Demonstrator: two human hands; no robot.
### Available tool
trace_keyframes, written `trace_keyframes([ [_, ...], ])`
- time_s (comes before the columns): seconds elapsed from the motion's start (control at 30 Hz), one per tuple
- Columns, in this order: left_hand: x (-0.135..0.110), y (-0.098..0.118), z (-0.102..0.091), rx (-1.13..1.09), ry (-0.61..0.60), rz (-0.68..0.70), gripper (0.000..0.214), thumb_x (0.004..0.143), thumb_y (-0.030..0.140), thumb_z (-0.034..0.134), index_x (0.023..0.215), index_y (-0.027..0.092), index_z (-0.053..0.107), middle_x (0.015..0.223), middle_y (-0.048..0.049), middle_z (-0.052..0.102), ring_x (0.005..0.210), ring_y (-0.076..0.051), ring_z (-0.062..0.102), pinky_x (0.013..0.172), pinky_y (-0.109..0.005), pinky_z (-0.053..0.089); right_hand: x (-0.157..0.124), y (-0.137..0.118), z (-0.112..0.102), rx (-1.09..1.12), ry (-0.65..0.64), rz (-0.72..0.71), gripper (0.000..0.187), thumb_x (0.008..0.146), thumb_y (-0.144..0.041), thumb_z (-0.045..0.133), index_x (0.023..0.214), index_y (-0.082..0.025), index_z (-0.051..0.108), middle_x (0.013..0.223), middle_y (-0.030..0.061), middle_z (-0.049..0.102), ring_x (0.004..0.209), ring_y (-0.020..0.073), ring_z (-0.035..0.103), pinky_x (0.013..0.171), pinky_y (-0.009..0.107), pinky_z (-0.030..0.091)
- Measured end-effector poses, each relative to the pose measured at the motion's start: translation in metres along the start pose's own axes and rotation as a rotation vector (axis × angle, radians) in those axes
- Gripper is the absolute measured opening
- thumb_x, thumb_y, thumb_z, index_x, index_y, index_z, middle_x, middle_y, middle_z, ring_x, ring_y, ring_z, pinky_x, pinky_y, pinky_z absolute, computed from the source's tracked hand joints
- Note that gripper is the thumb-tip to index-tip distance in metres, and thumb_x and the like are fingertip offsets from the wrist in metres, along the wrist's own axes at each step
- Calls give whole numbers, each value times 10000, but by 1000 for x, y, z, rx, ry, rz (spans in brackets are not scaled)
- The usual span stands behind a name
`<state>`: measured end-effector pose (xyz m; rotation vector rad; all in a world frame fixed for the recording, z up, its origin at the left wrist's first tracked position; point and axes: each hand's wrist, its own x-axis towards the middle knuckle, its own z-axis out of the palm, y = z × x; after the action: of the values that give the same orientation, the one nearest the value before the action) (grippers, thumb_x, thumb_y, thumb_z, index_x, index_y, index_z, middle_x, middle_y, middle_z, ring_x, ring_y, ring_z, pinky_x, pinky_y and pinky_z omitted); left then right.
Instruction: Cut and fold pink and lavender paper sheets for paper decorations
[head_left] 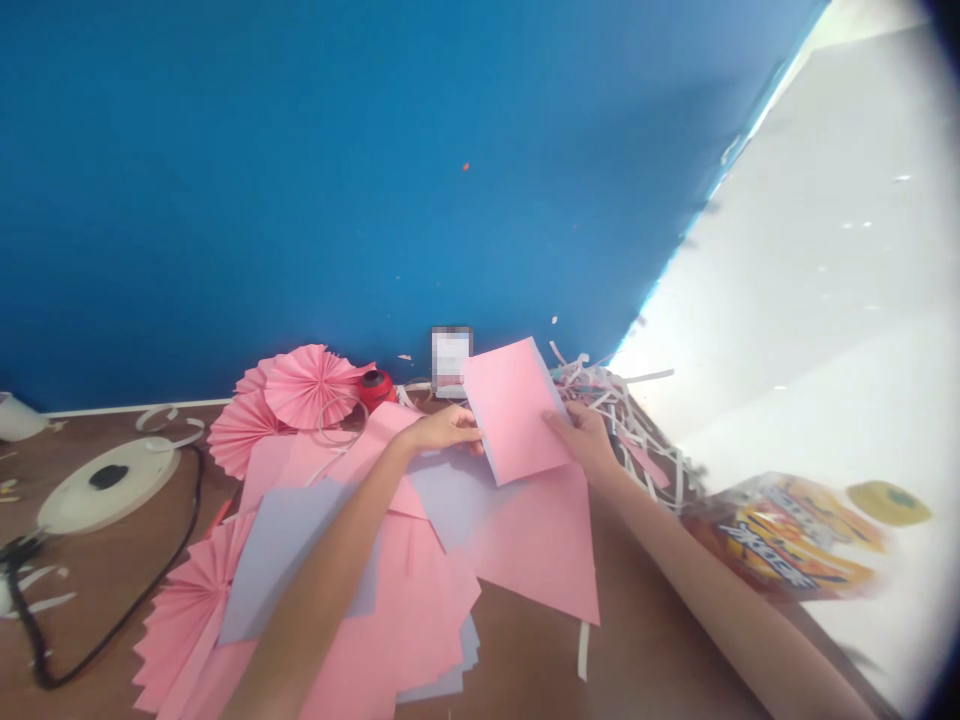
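Both my hands hold a folded pink paper sheet raised a little above the floor. My left hand pinches its left edge and my right hand grips its lower right edge. Under them lies a spread of pink paper sheets and pale lilac sheets. Pleated pink paper fans rest against the blue wall, and another pink fan lies at the lower left.
A red tape roll sits by the blue wall. White paper strips pile up at the right. A white round device with a black cable lies left. A colourful printed packet and a yellow disc lie right.
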<state>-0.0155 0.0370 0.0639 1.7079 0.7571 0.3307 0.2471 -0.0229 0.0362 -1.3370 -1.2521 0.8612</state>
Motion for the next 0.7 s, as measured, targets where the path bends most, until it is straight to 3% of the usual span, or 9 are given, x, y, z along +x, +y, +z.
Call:
trace_keyframes([
  [0.23, 0, 1, 1, 23, 3, -4, 355, 836, 459, 571, 919, 129, 673, 858, -110, 718, 783, -179, 654, 642, -259, 430, 3, 2, 0, -8, 11, -26, 301, 800, -476, 588, 890, -195, 648, 764, 8, 649, 649, 164, 556, 582, 271, 423],
  [0.43, -5, 4, -6, 71, 3, -6, 309, 840, 418, 564, 865, 134, 681, 822, -102, 717, 749, -171, 641, 622, -255, 417, 7, -2, -6, -57, 19, -62, 292, 834, -468, 545, 875, -206, 668, 829, 15, 646, 725, 170, 558, 637, 271, 428],
  [0.7, -10, 2, -15, 51, -76, -63, 228, 820, 354, 563, 783, 151, 661, 734, -50, 683, 680, -131, 612, 607, -234, 427, 3, -7, -2, 131, -16, 109, 336, 733, -518, 661, 842, -202, 633, 591, -33, 517, 466, 84, 372, 416, 212, 319],
])
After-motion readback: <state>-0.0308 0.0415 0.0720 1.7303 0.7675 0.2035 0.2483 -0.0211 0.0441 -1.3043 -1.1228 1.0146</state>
